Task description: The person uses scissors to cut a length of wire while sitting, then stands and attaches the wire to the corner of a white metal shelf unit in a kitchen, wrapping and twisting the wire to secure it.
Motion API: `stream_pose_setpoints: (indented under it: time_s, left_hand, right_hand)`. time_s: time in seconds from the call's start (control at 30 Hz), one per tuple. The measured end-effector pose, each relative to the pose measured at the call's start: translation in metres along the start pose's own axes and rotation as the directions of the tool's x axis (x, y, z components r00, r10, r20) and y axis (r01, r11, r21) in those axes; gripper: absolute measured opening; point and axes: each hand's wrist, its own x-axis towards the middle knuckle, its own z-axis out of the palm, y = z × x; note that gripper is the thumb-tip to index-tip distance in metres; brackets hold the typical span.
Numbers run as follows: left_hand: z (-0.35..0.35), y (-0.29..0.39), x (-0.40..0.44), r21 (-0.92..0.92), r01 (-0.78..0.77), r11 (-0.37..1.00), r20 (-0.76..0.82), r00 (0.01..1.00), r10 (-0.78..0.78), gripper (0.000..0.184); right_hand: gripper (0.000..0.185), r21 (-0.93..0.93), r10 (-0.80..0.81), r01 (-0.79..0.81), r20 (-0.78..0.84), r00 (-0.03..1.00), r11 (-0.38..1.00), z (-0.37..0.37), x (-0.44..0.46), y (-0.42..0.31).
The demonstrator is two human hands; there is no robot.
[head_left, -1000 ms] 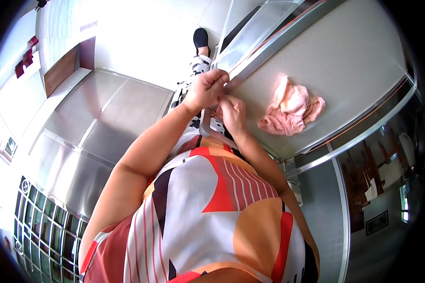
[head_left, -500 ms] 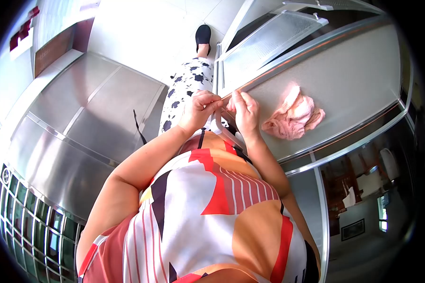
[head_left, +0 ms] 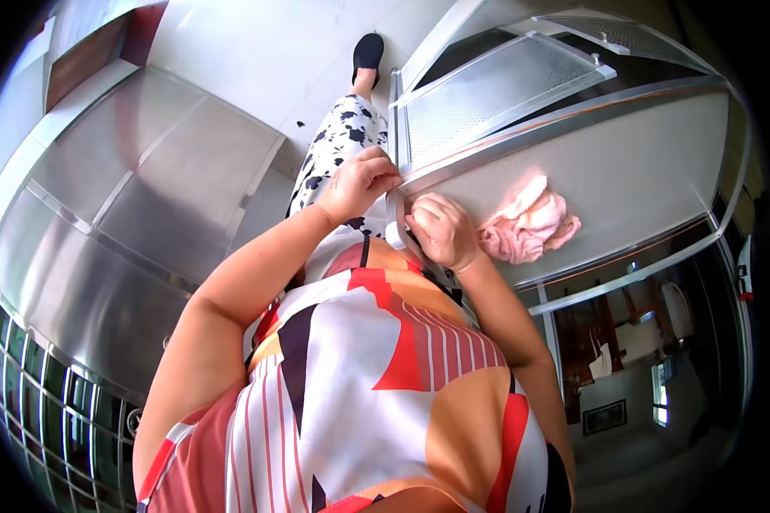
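Observation:
My left hand (head_left: 361,184) is closed in a pinch at the corner of the metal-framed cabinet (head_left: 624,162). Its fingertips meet the end of a thin orange cord (head_left: 522,132) that runs along the cabinet's metal edge. Just to the right, my right hand (head_left: 442,229) is curled closed beside the same corner, its fingertips turned down and hidden; what they hold cannot be made out. A crumpled pink cloth (head_left: 532,221) lies on the grey top, right of my right hand.
Frosted-panel doors (head_left: 496,103) stand open on the cabinet's far side. A dark glossy surface (head_left: 650,368) lies at the lower right, reflecting the room. Brushed steel panels (head_left: 137,205) are at the left, with a barred grille (head_left: 51,410) below. A black shoe (head_left: 368,58) stands on the tiled floor.
My right hand has dropped slightly nearer my body and curled further, apart from my left fingertips. My left hand stays pinched near the corner. The view has shifted slightly.

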Motion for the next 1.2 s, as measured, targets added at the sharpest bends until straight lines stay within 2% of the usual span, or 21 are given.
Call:
stream_pose_setpoints:
  time_s: [0.07,0.1,0.17,0.27,0.3,0.4,0.43,0.53,0.57,0.67,0.7,0.8,0.87,0.9,0.93,0.97,1.0,1.07,1.13,1.2]
  left_hand:
    - [-0.001,-0.006,0.002,-0.045,0.048,0.998,0.066,0.997,-0.045,0.008]
    - [0.001,-0.005,0.0,-0.148,0.152,0.977,0.096,0.986,-0.139,0.009]
    - [0.004,-0.004,0.001,-0.33,0.342,0.88,0.17,0.938,-0.302,0.011]
    - [0.001,0.005,0.008,-0.219,0.247,0.944,0.162,0.963,-0.214,0.014]
    - [-0.002,0.018,0.011,-0.219,0.267,0.938,0.159,0.959,-0.236,0.013]
    - [0.003,0.007,0.007,-0.051,-0.02,0.998,0.05,0.999,0.023,0.012]
    - [0.003,0.014,0.007,-0.05,-0.032,0.998,-0.008,0.999,0.032,0.008]
    - [0.006,0.008,0.005,-0.05,-0.076,0.996,-0.06,0.996,0.073,0.009]
    - [0.006,0.006,0.004,-0.043,-0.073,0.996,-0.054,0.996,0.07,0.009]
    - [0.006,0.003,0.0,-0.056,-0.038,0.998,-0.043,0.998,0.036,0.011]
    - [0.006,0.003,0.001,-0.076,-0.023,0.997,-0.038,0.999,0.02,0.011]
    - [0.003,0.005,0.002,-0.204,0.074,0.976,0.006,0.997,-0.075,0.011]
    - [-0.002,0.003,0.002,-0.229,0.098,0.969,0.033,0.995,-0.093,0.011]
    - [-0.007,0.007,0.003,-0.246,0.208,0.947,0.091,0.977,-0.191,0.011]
    - [-0.008,0.008,0.003,-0.263,0.249,0.932,0.114,0.967,-0.227,0.011]
    - [-0.01,0.008,0.004,-0.278,0.288,0.916,0.138,0.956,-0.259,0.012]
    - [-0.01,0.009,0.004,-0.293,0.33,0.898,0.169,0.942,-0.291,0.012]
    - [-0.011,0.013,0.008,-0.184,0.294,0.938,0.168,0.95,-0.265,0.011]
    - [-0.015,0.019,0.015,-0.04,0.281,0.959,0.215,0.94,-0.267,0.014]
    - [-0.013,0.016,0.021,-0.047,0.292,0.955,0.23,0.934,-0.274,0.018]
  right_hand:
    - [0.017,0.005,-0.037,0.037,-0.018,0.999,0.999,0.001,0.002,0.004]
    - [0.019,0.106,0.12,-0.115,-0.04,0.992,0.988,0.0,0.003,0.003]
    - [0.023,0.303,0.409,-0.378,-0.044,0.911,0.875,0.001,0.011,0.005]
    - [0.028,0.571,0.628,-0.51,-0.014,0.778,0.644,0.009,0.015,0.006]
    - [0.028,0.541,0.634,-0.527,-0.016,0.773,0.655,0.007,0.017,0.006]
    - [0.028,0.456,0.659,-0.573,-0.04,0.751,0.681,0.008,0.023,-0.002]
    - [0.029,0.367,0.604,-0.541,-0.075,0.794,0.757,0.003,0.033,-0.008]
    - [0.028,0.208,0.547,-0.523,-0.078,0.833,0.826,0.004,0.044,-0.007]
    - [0.025,0.177,0.553,-0.537,-0.054,0.831,0.825,0.003,0.046,-0.007]
    - [0.024,-0.088,0.324,-0.329,-0.06,0.944,0.94,-0.008,0.069,-0.016]
    - [0.023,-0.175,0.36,-0.344,0.068,0.93,0.922,-0.016,0.075,-0.014]
    - [0.024,-0.264,0.358,-0.3,0.21,0.91,0.917,-0.018,0.088,-0.01]
    - [0.024,-0.257,0.411,-0.344,0.289,0.864,0.903,-0.019,0.101,-0.005]
    - [0.024,-0.252,0.466,-0.399,0.337,0.818,0.882,-0.021,0.106,0.001]
    - [0.024,-0.249,0.514,-0.45,0.384,0.767,0.858,-0.023,0.11,0.008]
    - [0.024,-0.299,0.466,-0.374,0.356,0.81,0.878,-0.023,0.109,0.016]
    - [0.024,-0.283,0.467,-0.381,0.381,0.798,0.88,-0.023,0.11,0.02]
    - [0.024,-0.253,0.469,-0.396,0.429,0.772,0.883,-0.023,0.112,0.026]
    - [0.022,-0.228,0.432,-0.368,0.402,0.807,0.901,-0.017,0.109,0.028]
    - [0.021,-0.182,0.409,-0.367,0.379,0.83,0.912,-0.012,0.113,0.027]
